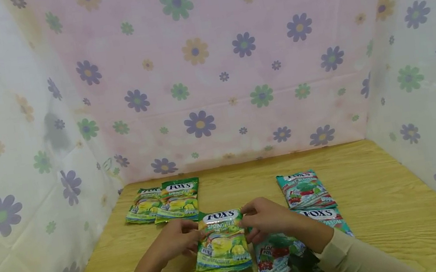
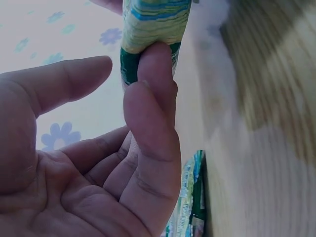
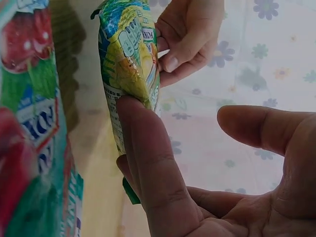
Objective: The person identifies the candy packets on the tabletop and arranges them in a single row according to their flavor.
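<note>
A green and yellow bag of Fox's Spring Tea candy is held up between both hands, its printed front facing the head camera. My left hand touches its left edge. In the left wrist view the index fingertip presses the bag's side, while the thumb stands clear. On the opposite edge is my right hand. In the right wrist view its extended fingers lie against the bag, with the thumb well apart from it.
Two more Spring Tea bags overlap at the table's back left. Teal Mint Blossom bags lie on the right, partly under my right forearm. Flowered cloth walls the wooden table at the back and sides.
</note>
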Action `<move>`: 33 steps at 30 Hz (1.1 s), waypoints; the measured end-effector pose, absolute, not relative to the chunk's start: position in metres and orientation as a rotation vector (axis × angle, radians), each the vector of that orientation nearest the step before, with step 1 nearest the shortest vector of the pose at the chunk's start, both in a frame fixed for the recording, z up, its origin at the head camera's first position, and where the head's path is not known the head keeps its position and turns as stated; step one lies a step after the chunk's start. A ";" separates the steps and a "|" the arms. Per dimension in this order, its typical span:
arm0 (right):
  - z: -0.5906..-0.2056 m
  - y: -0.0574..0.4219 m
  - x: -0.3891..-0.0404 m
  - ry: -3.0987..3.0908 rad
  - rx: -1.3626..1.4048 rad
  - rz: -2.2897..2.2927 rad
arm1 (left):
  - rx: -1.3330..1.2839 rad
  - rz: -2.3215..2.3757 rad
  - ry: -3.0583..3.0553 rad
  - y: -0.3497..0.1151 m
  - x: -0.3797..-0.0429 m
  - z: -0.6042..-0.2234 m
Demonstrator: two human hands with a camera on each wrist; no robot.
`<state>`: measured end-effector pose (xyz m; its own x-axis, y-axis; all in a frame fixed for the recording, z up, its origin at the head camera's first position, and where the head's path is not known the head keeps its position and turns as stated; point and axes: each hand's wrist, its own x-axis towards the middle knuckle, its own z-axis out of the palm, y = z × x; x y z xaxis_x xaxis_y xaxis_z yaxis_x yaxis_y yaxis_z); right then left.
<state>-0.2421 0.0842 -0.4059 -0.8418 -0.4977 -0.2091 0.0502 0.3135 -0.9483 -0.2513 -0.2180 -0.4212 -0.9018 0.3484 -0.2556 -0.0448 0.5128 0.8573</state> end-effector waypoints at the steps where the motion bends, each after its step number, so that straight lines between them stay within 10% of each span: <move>1: -0.406 0.084 -0.243 2.123 -0.398 -1.553 | 0.249 1.356 2.366 -0.218 -0.252 -0.421; 33: -0.399 0.092 -0.274 2.277 -0.399 -1.630 | 0.272 1.443 2.564 -0.203 -0.280 -0.409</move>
<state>-0.2744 0.0917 -0.3986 -0.9127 -0.3989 -0.0890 -0.0443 0.3129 -0.9488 -0.2802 -0.2025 -0.4091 -0.9658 0.2491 -0.0715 0.0682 0.5103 0.8573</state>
